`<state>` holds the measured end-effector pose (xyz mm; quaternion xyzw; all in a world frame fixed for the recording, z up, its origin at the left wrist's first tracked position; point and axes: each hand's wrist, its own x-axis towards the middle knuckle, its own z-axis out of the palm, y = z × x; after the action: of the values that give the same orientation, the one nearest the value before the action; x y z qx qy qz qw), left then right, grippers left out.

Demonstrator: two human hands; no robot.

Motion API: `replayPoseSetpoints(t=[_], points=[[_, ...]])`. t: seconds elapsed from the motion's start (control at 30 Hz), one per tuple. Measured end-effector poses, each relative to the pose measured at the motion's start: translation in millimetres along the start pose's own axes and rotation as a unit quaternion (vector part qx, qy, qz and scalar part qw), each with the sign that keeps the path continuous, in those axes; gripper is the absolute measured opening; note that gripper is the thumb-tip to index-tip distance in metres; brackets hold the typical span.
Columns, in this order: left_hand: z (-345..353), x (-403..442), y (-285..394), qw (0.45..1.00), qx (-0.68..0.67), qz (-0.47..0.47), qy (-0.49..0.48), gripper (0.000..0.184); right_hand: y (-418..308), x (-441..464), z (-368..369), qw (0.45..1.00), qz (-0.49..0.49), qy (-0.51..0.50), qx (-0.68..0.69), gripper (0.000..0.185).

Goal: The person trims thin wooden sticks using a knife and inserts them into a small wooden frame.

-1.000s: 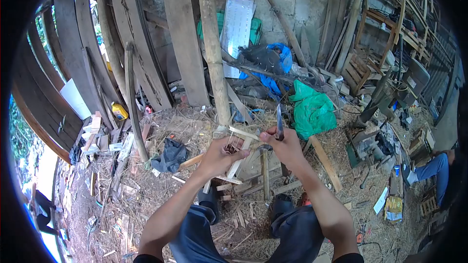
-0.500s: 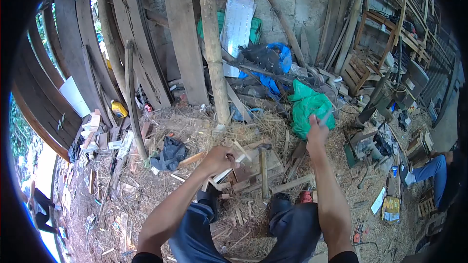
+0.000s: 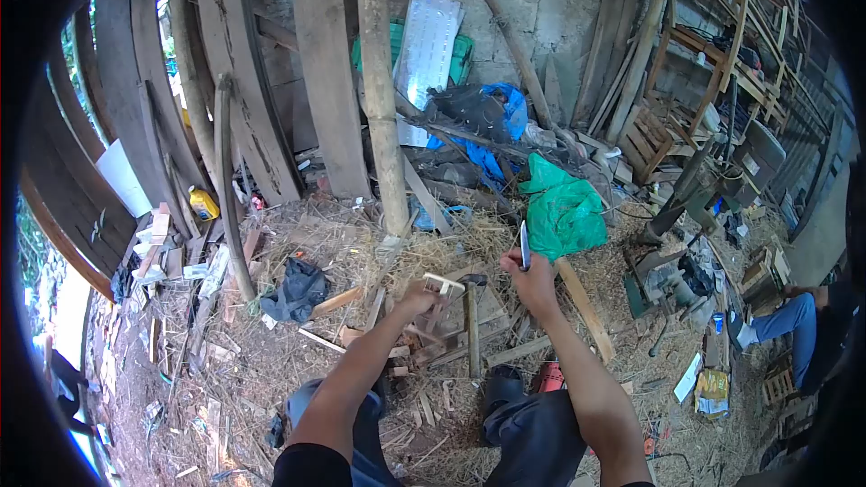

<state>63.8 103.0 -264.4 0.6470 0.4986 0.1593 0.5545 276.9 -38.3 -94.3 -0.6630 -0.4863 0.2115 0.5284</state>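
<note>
My left hand (image 3: 419,300) is closed on a small pale wooden piece (image 3: 446,285), whose flat end sticks out past the fingers. To its right, my right hand (image 3: 533,287) grips a knife (image 3: 524,242) with the blade pointing up and away from me. Blade and wood are apart. Between my feet and just below the hands stands a hammer (image 3: 474,334), its dark head at the far end of a wooden handle, amid boards and offcuts. A green plastic bag (image 3: 566,212) lies just beyond my right hand.
Wood shavings and scraps cover the ground. A bamboo post (image 3: 383,108) rises ahead, with a black plastic bag (image 3: 298,290) left of it. Planks (image 3: 325,63) lean on the wall. At right, a seated person's leg (image 3: 785,329) shows near a yellow box (image 3: 713,390).
My right hand has come down and left, nearer the left hand, and the knife blade now points up. My left hand has turned, showing more of the wooden piece. The view has shifted slightly.
</note>
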Motion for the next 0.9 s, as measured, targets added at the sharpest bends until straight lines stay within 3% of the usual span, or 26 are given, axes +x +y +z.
replayPoseSetpoints(t=[0.03, 0.07, 0.1, 0.17, 0.23, 0.3, 0.43, 0.53, 0.63, 0.7, 0.73, 0.77, 0.83, 0.87, 0.9], points=[[2.4, 2.4, -3.5, 0.996, -0.035, -0.021, -0.073, 0.053, 3.1, 0.0, -0.5, 1.0, -0.018, -0.001, 0.008, 0.015], [5.9, 4.1, -8.8, 0.997, 0.04, 0.027, -0.058, 0.053, 7.0, 0.4, -2.7, 1.0, -0.008, -0.002, 0.021, 0.015], [11.9, 2.6, -13.0, 0.997, 0.037, 0.02, -0.063, 0.053, 8.9, -0.3, -5.2, 1.0, 0.0, -0.004, 0.018, 0.015], [12.2, 5.0, -14.1, 0.985, 0.157, 0.071, -0.007, 0.051, 6.6, 3.7, -4.3, 0.998, 0.021, -0.003, 0.06, 0.016], [11.9, -13.0, 7.7, 0.986, 0.159, 0.052, -0.014, 0.056, -4.3, 4.4, -2.1, 0.996, 0.031, -0.013, 0.08, 0.016], [17.7, -21.7, 14.4, 0.935, 0.334, 0.057, 0.107, 0.068, -7.1, 2.7, 1.9, 0.998, 0.005, -0.023, 0.056, 0.015], [20.7, -33.7, 25.7, 0.905, 0.415, -0.01, 0.096, 0.072, -12.0, -0.3, 4.7, 0.998, 0.004, -0.034, 0.053, 0.015], [16.9, -35.5, 30.6, 0.925, 0.374, -0.022, 0.065, 0.082, -16.2, -2.7, 1.7, 0.997, 0.003, -0.048, 0.059, 0.016], [11.4, -35.3, 53.2, 0.918, 0.361, -0.052, 0.154, 0.074, -14.7, 0.4, 0.5, 0.995, 0.017, -0.064, 0.074, 0.018], [-5.6, -33.0, 80.2, 0.982, 0.185, 0.027, 0.03, 0.057, -18.0, 0.7, 4.4, 0.991, 0.011, -0.069, 0.113, 0.02], [-7.5, -45.4, 95.1, 0.989, 0.074, 0.125, 0.025, 0.04, -22.9, 0.6, 7.2, 0.991, 0.005, -0.071, 0.117, 0.02], [-10.2, -59.0, 108.9, 0.988, 0.077, 0.128, 0.031, 0.04, -27.7, -0.1, 10.1, 0.988, -0.007, -0.071, 0.138, 0.02], [-26.2, -143.6, 187.7, 0.991, -0.067, 0.075, -0.09, 0.031, -47.2, -2.6, 11.8, 0.984, -0.025, -0.071, 0.16, 0.021], [-28.4, -156.9, 191.0, 0.991, -0.065, 0.079, -0.087, 0.031, -67.5, -10.3, 8.7, 0.982, -0.002, -0.081, 0.168, 0.02], [-28.7, -169.0, 188.3, 0.982, -0.083, 0.141, -0.091, 0.028, -81.3, -13.9, 7.7, 0.98, 0.019, -0.092, 0.175, 0.019]])
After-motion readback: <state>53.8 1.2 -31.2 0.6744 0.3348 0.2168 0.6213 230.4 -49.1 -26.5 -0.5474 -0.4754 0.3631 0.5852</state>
